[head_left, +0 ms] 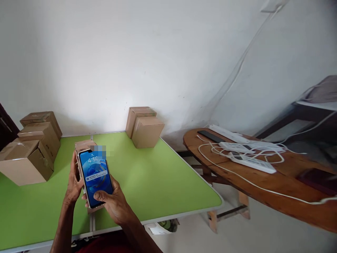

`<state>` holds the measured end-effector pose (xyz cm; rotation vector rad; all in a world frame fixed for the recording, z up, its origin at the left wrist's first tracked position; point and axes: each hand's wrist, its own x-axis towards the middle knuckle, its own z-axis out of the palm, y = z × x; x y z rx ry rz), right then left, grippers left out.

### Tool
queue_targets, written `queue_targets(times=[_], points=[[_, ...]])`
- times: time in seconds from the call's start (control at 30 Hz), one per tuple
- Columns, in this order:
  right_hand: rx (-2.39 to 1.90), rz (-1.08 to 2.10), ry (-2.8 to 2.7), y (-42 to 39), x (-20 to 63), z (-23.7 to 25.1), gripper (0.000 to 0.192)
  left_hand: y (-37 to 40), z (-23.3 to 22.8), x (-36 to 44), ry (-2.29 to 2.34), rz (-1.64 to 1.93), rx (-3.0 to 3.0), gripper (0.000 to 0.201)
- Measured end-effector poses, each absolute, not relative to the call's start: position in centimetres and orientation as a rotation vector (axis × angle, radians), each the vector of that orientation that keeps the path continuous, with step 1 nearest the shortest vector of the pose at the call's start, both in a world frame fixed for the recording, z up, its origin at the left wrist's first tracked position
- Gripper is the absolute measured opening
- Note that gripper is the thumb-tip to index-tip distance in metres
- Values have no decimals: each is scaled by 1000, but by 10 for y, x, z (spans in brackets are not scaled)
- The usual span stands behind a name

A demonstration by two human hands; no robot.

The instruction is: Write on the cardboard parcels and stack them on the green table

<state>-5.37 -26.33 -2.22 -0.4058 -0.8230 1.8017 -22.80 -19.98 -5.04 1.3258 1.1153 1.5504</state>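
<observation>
A smartphone (95, 179) with a lit blue lock screen reading 4:50 is held above the green folding table (147, 182). My right hand (116, 203) is closed around its lower right side, thumb lying over the screen. Directly behind the phone is a small cardboard box (84, 143), mostly covered by it; only its top end and a few edges show. My left hand (74, 182) grips the left side of that box, close to the phone's edge. Part of the left fingers is hidden.
Several cardboard boxes (34, 151) stand in a row at the table's left; two more boxes (149, 131) sit at the back by the wall. To the right, a wooden table (218, 167) carries white power strips (252, 162) and tangled cables.
</observation>
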Motion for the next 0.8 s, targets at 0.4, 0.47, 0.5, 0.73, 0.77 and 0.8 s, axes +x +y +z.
queue_targets(times=[0.4,0.47,0.5,0.73,0.77,0.8], points=[[-1145,1185,-861,-185,36,-99,70,-197,-48,-234,1203,1590,1374,120],[-1254,1108,-873,-170,46,-117,64,-197,-48,-232,1197,1581,1359,122],[-1294,1084,-880,-165,49,-126,61,-198,-49,-231,1195,1575,1347,123],[-1610,874,-1068,-168,70,-164,37,-207,-55,-229,1166,1585,1319,130],[-1648,834,-1103,-170,71,-166,35,-208,-56,-229,1167,1582,1311,132],[-1682,792,-1138,-172,72,-166,33,-208,-57,-229,1169,1582,1305,133]])
